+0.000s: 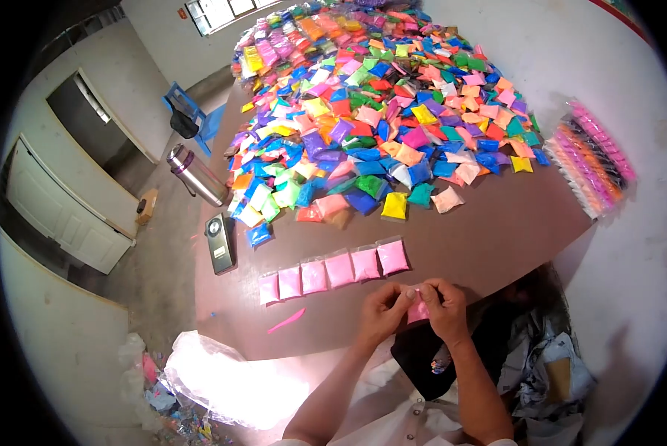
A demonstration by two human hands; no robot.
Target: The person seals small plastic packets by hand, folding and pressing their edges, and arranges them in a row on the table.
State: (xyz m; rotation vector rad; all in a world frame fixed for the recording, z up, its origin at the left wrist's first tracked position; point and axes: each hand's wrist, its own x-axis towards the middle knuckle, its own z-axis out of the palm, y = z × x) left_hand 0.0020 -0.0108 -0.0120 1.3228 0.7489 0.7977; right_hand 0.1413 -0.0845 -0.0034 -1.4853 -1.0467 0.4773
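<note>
A small pink packet [418, 311] is pinched at its top edge between my two hands, near the front edge of the table. My left hand [385, 311] grips it from the left, and my right hand [445, 308] from the right; the fingers cover much of its upper part. Beyond them, a slanting row of several flat pink packets [339, 270] lies on the brown table [490, 238]. Closer to me and left of my hands rests a thin pink plastic knife-like tool [287, 320].
A big heap of coloured packets [371, 149] covers the table's far part. At the left edge are a steel thermos [197, 177] and a small dark scale-like device [220, 244]. Strips of wrapped packets [590, 160] lie at the right wall. A clear plastic bag [214, 379] is front left.
</note>
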